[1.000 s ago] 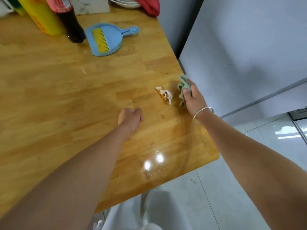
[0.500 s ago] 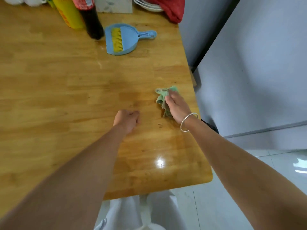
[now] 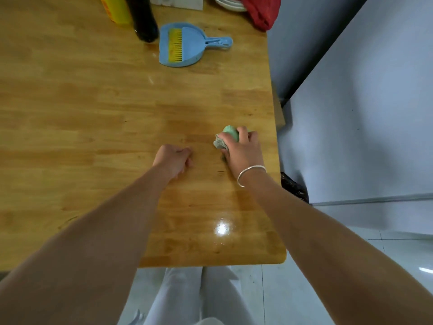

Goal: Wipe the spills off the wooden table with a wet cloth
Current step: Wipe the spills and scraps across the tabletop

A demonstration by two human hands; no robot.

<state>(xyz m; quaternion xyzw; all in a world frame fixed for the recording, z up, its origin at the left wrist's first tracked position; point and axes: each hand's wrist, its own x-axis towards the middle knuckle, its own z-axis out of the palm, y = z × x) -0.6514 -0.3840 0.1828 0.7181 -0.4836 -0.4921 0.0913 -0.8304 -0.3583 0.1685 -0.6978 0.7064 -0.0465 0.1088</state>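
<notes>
Green cloth (image 3: 230, 133) — bunched, axis unclear — gripped by right hand (image 3: 243, 154).

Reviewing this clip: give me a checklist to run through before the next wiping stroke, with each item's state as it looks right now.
1. Right hand grips the green cloth: ok.
2. Cloth is down on the wooden table, near its right edge: ok.
3. Left hand is apart from the cloth, a fist resting on the wood beside it: ok.
4. Blue dustpan and dark bottle are at the far end, away from the cloth: ok.
5. Spill left under the cloth: cannot tell.
6. Cloth is wet: cannot tell.
</notes>
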